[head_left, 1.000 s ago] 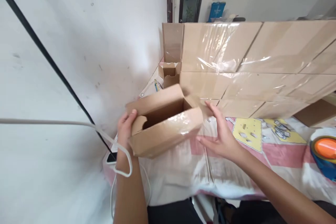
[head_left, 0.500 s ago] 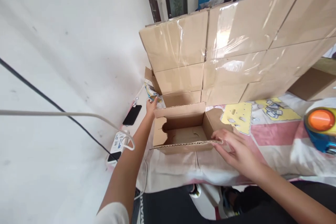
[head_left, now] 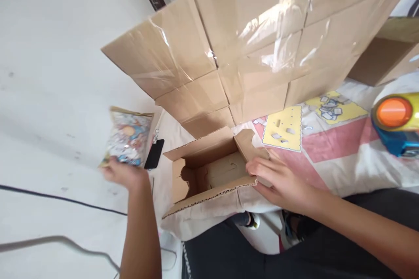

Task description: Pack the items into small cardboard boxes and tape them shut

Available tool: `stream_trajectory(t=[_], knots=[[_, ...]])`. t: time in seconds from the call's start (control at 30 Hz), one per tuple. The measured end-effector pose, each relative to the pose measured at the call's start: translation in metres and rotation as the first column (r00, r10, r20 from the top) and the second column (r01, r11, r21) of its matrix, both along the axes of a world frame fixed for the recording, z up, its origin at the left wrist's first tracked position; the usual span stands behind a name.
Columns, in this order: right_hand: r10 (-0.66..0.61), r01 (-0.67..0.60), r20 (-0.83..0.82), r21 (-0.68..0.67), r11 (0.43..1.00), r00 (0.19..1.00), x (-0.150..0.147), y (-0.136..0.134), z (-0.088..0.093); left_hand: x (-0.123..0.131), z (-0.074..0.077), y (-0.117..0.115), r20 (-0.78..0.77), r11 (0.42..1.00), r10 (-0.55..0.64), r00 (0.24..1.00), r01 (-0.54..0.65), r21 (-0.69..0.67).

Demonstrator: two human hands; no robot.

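Observation:
A shiny printed snack bag (head_left: 128, 136) hangs in the air at the left, gripped near its lower corner by my left hand (head_left: 121, 172). In front of me an open cardboard box (head_left: 198, 196) sits on the cloth with its flaps up; only its bare bottom shows inside. My right hand (head_left: 273, 178) is closed on the near right corner of the box, its fingers around the edge of a flap.
Behind the box stands a wall of taped cardboard boxes (head_left: 255, 52). A black phone (head_left: 154, 154) lies at the left. Yellow cards (head_left: 283, 128) with paper scraps and a yellow-and-blue tape dispenser (head_left: 397, 117) rest at the right. A white cable (head_left: 59, 239) crosses the lower left.
My left hand has lifted the snack bag from beside the cardboard wall and brought it up and left. My right hand stays on the box; the view has shifted.

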State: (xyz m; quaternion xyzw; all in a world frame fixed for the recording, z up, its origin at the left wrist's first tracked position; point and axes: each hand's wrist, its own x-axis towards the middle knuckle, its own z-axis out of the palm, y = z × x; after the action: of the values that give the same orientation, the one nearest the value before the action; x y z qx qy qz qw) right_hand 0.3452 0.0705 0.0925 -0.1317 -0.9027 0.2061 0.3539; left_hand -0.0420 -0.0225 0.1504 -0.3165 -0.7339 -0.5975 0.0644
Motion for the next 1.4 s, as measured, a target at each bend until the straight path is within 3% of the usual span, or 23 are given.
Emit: stream_trajectory(t=[0.1,0.2,0.23,0.3,0.33,0.37,0.4,0.47,0.5,0.57,0.63,0.7,0.8,0.9,1.03,1.1,1.13,1.17,1.27,1.3,1.33,1.37,1.4], knots=[[0.013,-0.012,0.021,-0.047,0.999,1.0,0.001,-0.003,0.001,0.026,0.017,-0.028,-0.083,0.949,0.161,0.983,-0.131,0.286],[0.004,-0.001,0.027,-0.089,0.996,1.0,-0.002,-0.006,0.003,0.067,0.021,-0.031,-0.147,0.933,0.111,0.983,-0.052,0.356],[0.002,0.0,0.023,-0.1,0.995,1.0,-0.004,-0.006,0.003,0.081,0.018,-0.028,-0.18,0.945,0.072,0.981,-0.01,0.327],[0.005,-0.005,0.002,-0.119,0.993,1.0,-0.007,-0.006,0.002,0.104,0.006,-0.018,-0.257,0.983,-0.095,0.962,0.131,0.128],[0.01,-0.011,-0.011,-0.128,0.992,1.0,-0.008,-0.005,0.002,0.113,-0.002,-0.013,-0.292,0.966,-0.258,0.921,0.255,-0.05],[0.017,-0.02,-0.023,-0.132,0.991,1.0,-0.009,-0.004,0.001,0.119,-0.008,-0.009,-0.296,0.878,-0.461,0.837,0.381,-0.29],[0.024,-0.028,-0.032,-0.128,0.991,0.999,-0.009,-0.004,0.0,0.122,-0.013,-0.005,-0.271,0.744,-0.621,0.736,0.445,-0.498],[0.031,-0.034,-0.022,-0.103,0.994,0.999,-0.006,-0.003,0.0,0.124,-0.016,-0.001,-0.191,0.487,-0.794,0.577,0.415,-0.769],[0.03,-0.031,-0.012,-0.088,0.996,0.999,-0.004,-0.004,0.0,0.124,-0.014,-0.001,-0.18,0.433,-0.815,0.55,0.373,-0.82],[0.014,-0.014,0.004,-0.07,0.997,1.0,0.003,-0.006,0.001,0.124,-0.006,-0.001,-0.153,0.416,-0.811,0.565,0.373,-0.829],[-0.006,0.006,0.006,-0.071,0.997,1.0,0.009,-0.01,0.002,0.127,0.004,0.0,-0.013,0.359,-0.822,0.57,0.5,-0.788],[-0.012,0.012,0.006,-0.05,0.999,1.0,0.013,-0.012,0.001,0.134,0.01,0.004,0.174,0.256,-0.831,0.529,0.64,-0.724],[-0.001,0.001,-0.002,0.013,1.0,1.0,0.012,-0.013,-0.002,0.148,0.008,0.013,0.281,0.156,-0.834,0.475,0.691,-0.706],[-0.013,0.013,-0.014,0.038,0.999,1.0,0.007,-0.011,-0.005,0.153,-0.001,0.017,0.178,0.206,-0.854,0.489,0.633,-0.746],[-0.018,0.017,0.019,0.048,0.999,1.0,0.006,-0.009,-0.004,0.129,0.005,0.011,-0.106,0.453,-0.818,0.565,0.521,-0.724],[-0.027,0.025,0.035,0.042,0.999,0.999,0.007,-0.009,-0.003,0.114,0.017,0.012,-0.157,0.508,-0.796,0.585,0.505,-0.698],[-0.032,0.031,0.035,0.037,0.999,0.999,0.008,-0.009,-0.002,0.11,0.022,0.016,-0.107,0.468,-0.809,0.577,0.524,-0.711],[-0.032,0.031,0.034,0.033,0.999,0.999,0.009,-0.009,-0.002,0.108,0.025,0.021,-0.014,0.372,-0.84,0.542,0.557,-0.743],[-0.009,0.008,0.033,0.045,0.999,0.999,0.008,-0.009,-0.001,0.12,0.024,0.041,0.35,-0.068,-0.862,0.367,0.599,-0.798],[0.002,-0.004,0.032,0.056,0.998,0.999,0.008,-0.009,-0.002,0.127,0.022,0.046,0.425,-0.17,-0.841,0.334,0.583,-0.795],[0.009,-0.011,0.026,0.067,0.998,1.0,0.008,-0.01,-0.002,0.134,0.02,0.049,0.464,-0.23,-0.827,0.317,0.562,-0.794],[0.009,-0.01,0.01,0.074,0.997,1.0,0.008,-0.01,-0.002,0.139,0.02,0.05,0.456,-0.238,-0.832,0.317,0.538,-0.809],[0.002,0.0,-0.022,0.068,0.998,1.0,0.009,-0.011,-0.002,0.142,0.021,0.048,0.396,-0.187,-0.854,0.338,0.511,-0.839]])
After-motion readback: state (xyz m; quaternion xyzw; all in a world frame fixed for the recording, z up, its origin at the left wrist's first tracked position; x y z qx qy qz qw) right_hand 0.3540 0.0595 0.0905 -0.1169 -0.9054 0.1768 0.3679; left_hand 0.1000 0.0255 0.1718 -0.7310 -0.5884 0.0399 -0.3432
